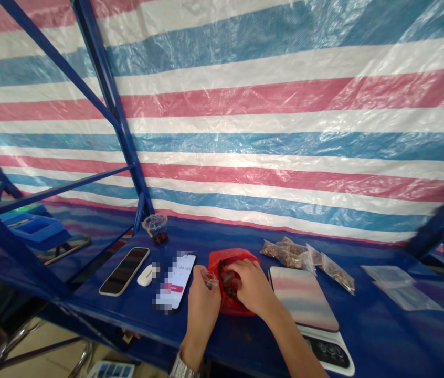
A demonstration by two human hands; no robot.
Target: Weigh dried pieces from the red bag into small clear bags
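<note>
Our left hand pinches a clear plastic item beside the red plastic bag, lower centre; our right hand dips into its brown pieces, though we cannot tell its grip. The bag lies open, presumably for easy access. The digital scale and filled clear bags sit lower right, apparently kept within reach.

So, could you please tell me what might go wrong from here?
Spilling: the right hand reaches into the open red bag, so some of the small brown pieces might scatter.
Bumping: the right forearm passes close beside the scale and could nudge it.
Knocking: the phone with the lit screen lies near the left hand, which might push it.
</note>
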